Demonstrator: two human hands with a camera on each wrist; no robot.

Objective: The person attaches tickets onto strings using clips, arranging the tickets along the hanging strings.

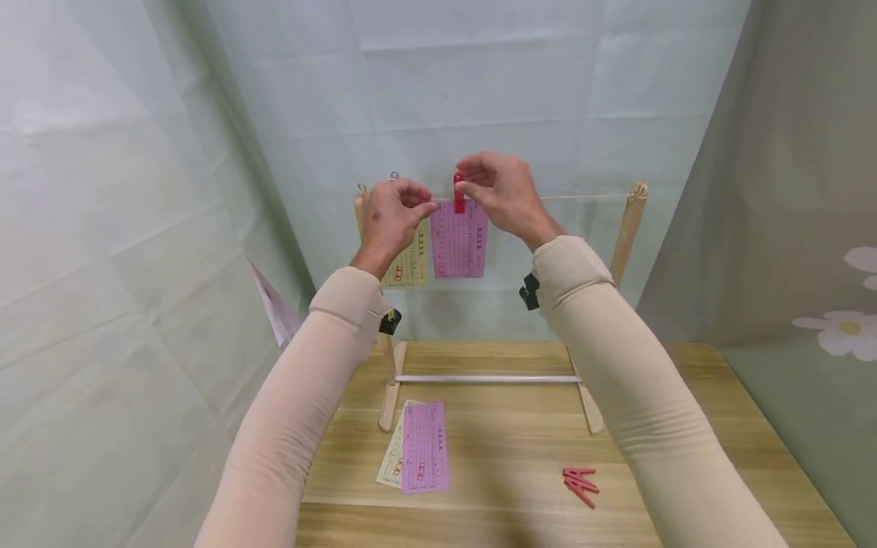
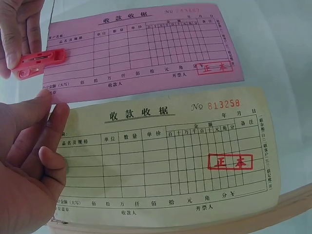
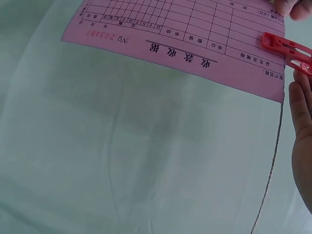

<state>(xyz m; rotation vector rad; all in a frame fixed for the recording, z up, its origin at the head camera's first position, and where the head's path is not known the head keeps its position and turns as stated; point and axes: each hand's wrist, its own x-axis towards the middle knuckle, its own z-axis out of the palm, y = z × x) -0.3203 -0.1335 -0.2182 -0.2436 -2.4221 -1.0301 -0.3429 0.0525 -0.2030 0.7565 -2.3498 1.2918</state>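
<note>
A pink receipt slip [image 1: 457, 247] hangs upright at the string [image 1: 582, 197]. Over its top edge sits a red clothespin [image 1: 459, 199], jaws on the paper. My right hand [image 1: 507, 194] pinches the clothespin's upper end between thumb and fingers. At the slip's upper left corner, my left hand [image 1: 393, 221] pinches the paper with thumb and fingertip. A pale yellow receipt slip [image 2: 165, 156] hangs just left of the pink one, partly behind my left hand in the head view. Right of the pink slip, the string [image 3: 273, 165] runs on bare in the right wrist view.
Wooden posts [image 1: 626, 232] carry the string, with a metal bar [image 1: 486, 378] joining them low down. On the table [image 1: 507, 426] lie a pink slip [image 1: 425, 449] over a yellow slip [image 1: 390, 460], and red clothespins [image 1: 581, 483] at the right. Pale cloth walls surround the table.
</note>
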